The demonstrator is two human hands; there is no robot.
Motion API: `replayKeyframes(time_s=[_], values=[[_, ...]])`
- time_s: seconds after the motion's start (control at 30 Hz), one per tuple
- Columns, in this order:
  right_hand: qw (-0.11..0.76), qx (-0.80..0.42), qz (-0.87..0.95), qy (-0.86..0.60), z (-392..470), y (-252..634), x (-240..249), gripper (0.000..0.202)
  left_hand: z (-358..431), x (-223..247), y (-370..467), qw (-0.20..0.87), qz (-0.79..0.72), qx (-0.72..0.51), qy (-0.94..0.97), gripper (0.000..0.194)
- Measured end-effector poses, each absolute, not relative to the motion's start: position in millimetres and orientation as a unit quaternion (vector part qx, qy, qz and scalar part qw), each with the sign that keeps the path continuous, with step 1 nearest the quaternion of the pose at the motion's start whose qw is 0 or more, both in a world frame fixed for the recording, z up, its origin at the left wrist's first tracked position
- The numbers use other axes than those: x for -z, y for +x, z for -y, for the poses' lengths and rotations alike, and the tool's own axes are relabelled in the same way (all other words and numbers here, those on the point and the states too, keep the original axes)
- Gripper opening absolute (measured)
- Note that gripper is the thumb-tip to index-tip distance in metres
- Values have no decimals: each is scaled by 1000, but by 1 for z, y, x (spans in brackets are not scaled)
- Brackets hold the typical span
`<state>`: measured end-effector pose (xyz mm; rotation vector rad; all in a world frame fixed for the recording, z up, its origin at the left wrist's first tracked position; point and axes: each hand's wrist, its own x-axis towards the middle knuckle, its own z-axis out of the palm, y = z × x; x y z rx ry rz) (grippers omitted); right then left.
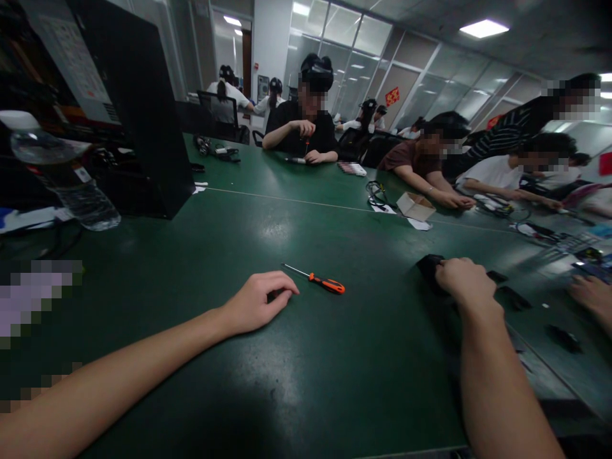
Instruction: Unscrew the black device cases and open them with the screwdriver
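Observation:
My left hand (pixel 262 301) rests on the green tabletop (pixel 373 357), loosely bent, with nothing visible in it. Just beyond its fingertips lies a screwdriver (pixel 327 283) with an orange and black handle, its thin metal shaft pointing back to the left. Over on the right, my right hand (pixel 466 280) grips a dark black object (pixel 431 273) at the table. Fingers and blur cover much of that object, so its kind cannot be made out.
A clear plastic bottle (pixel 67 172) and a black computer case (pixel 138 108) stand at the left. Small black pieces (pixel 514 297) lie right of my right hand, near another person's hand (pixel 593 296). An open cardboard box (pixel 415 206) and cables (pixel 376 193) sit farther back. People work across the table.

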<state>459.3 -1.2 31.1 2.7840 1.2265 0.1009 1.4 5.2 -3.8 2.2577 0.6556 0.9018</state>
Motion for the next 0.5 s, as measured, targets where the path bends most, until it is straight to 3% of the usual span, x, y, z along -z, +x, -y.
replayKeyframes(time_s=[0.17, 0.37, 0.5], values=[[41, -49, -432, 899, 1, 465, -22, 53, -5, 5, 1, 306, -248, -335, 856, 19], [-46, -126, -463, 876, 6, 479, -29, 52, -5, 5, 2, 306, -244, -334, 857, 19], [-58, -119, -488, 863, 3, 479, -24, 49, -4, 4, 2, 308, -244, -327, 859, 19]])
